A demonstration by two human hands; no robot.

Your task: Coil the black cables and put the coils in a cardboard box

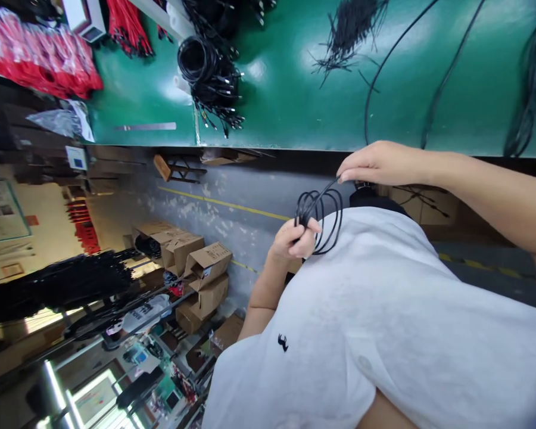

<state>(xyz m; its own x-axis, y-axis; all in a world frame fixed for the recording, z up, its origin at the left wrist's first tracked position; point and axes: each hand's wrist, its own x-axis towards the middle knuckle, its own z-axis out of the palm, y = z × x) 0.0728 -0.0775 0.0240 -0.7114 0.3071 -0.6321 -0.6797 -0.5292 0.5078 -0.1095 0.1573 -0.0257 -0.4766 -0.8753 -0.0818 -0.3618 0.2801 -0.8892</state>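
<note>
A black cable [337,229] is wound into several loose loops in front of the white shirt. My left hand [297,238] is closed around one side of the coil, thumb and fingers gripping the bundled strands. Higher and to the right, my right hand [375,162] pinches a strand that runs up from the coil to its fingertips. Beyond that hand, a length of black cable [367,113] lies over the green workbench [286,113] and drops to its near edge, where the hand hides it. Whether it is the same cable I cannot tell.
Bundled black cables [212,77], thin black ties [352,30] and bagged red cables [40,56] lie on the bench, with a metal ruler [147,126] near its edge. More black cables [529,89] hang at the right. Cardboard boxes [209,262] and a wooden stool [163,168] stand on the floor.
</note>
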